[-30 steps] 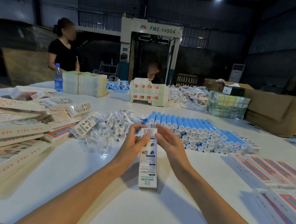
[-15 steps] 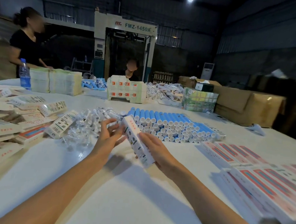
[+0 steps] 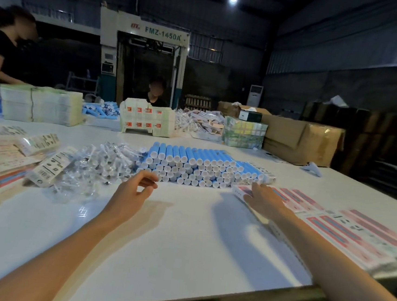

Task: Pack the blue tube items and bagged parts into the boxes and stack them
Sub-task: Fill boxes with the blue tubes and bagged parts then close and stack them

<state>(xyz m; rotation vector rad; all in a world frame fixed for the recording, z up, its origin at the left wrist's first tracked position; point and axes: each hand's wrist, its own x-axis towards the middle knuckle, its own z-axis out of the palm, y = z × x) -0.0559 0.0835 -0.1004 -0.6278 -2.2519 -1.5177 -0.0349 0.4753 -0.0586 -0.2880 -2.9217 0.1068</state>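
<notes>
Right hand [image 3: 264,201] flat, fingers straight, on slim white-and-red cardboard box [image 3: 240,192] at far end of right box row [image 3: 354,234]; left hand [image 3: 131,193] loosely curled, empty, near stacked blue white-capped plastic tubes [image 3: 203,165]; clear bagged parts [image 3: 94,164] heaped left; most unpacked, probably early.

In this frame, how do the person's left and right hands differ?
The left hand has loosely curled fingers; the right hand has straight ones. The left hand holds nothing near the blue tubes; the right hand rests on a box. Both reach over the white table.
</notes>
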